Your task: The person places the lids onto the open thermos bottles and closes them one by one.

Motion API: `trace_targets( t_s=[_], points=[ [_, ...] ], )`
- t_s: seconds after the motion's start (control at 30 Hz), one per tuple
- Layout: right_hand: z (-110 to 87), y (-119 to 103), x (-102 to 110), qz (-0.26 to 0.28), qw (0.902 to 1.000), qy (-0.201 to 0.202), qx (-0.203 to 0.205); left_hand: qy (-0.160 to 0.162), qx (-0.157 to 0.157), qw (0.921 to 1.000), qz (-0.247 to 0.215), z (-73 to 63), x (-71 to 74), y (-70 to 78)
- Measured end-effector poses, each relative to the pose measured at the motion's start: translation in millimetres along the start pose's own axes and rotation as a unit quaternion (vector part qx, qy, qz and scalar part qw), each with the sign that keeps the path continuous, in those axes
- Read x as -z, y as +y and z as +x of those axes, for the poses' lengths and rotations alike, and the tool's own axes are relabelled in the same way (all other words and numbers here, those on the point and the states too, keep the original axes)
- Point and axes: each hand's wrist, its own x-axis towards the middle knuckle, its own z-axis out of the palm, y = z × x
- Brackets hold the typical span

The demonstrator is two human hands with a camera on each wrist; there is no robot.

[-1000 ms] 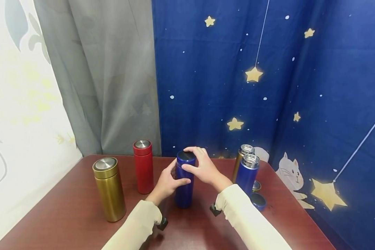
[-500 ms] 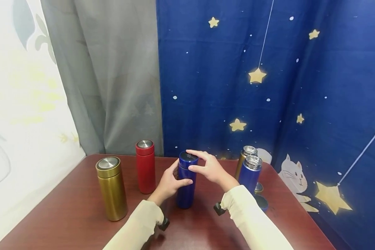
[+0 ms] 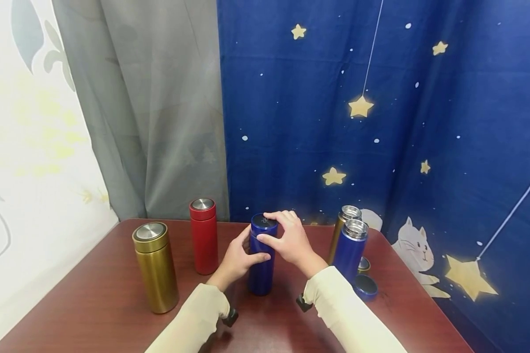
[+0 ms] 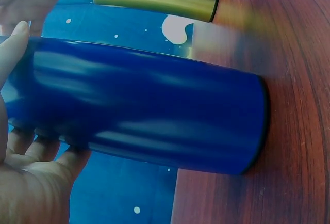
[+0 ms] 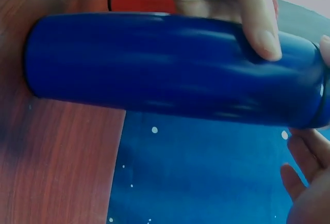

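A blue thermos flask (image 3: 260, 280) stands upright on the table in front of me, its blue lid (image 3: 257, 223) topped by a dark disc with small light marks. My left hand (image 3: 236, 259) grips the body from the left, thumb across the front. From the right, my right hand (image 3: 291, 240) holds the lid, thumb at its near side and fingers over the top edge. The left wrist view shows the flask's glossy side (image 4: 154, 105) and its base at the wood. In the right wrist view, my left thumb (image 5: 265, 43) presses the blue body.
To the left stand a gold flask (image 3: 158, 279) and a red flask (image 3: 204, 245), both lidded. On the right are an open blue flask (image 3: 350, 252) and an open gold flask (image 3: 337, 235) behind it. A blue lid (image 3: 365, 287) and a gold-rimmed lid (image 3: 363, 265) lie beside them.
My right hand has swung outward to the right and then back in over the lid. My left hand and the flask stay in place. The view shifts slightly.
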Motion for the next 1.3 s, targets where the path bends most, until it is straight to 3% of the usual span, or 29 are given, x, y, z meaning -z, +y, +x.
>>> trace_targets(
  t_s=[0.27,0.5,0.6,0.7,0.83,0.93,1.3],
  points=[
    [-0.6,-9,-7,-0.07,0.9965,0.045,-0.009,-0.008,0.004,1.0,0.0,0.1,-0.1,4.2],
    [1.5,-11,-5,-0.111,0.9933,0.028,-0.02,-0.025,-0.01,0.9996,-0.009,-4.6,2.0,34.9],
    [3.0,-8,-2,-0.056,0.9977,-0.005,-0.038,-0.022,-0.019,0.9996,-0.009,-2.8,1.1,25.9],
    [4.3,-4,4,0.062,0.9948,-0.055,-0.059,-0.023,-0.013,0.9996,-0.008,-2.5,1.1,21.8],
    [6.0,1,11,0.212,0.9655,-0.138,-0.062,-0.018,-0.005,0.9998,-0.003,-2.0,1.6,14.0],
    [6.6,6,13,0.247,0.9528,-0.168,-0.052,-0.009,-0.004,1.0,0.001,-0.9,0.9,4.2],
    [5.2,5,13,0.102,0.9878,-0.109,-0.044,-0.008,-0.009,0.9999,-0.008,-0.5,0.0,4.9]
  ],
)
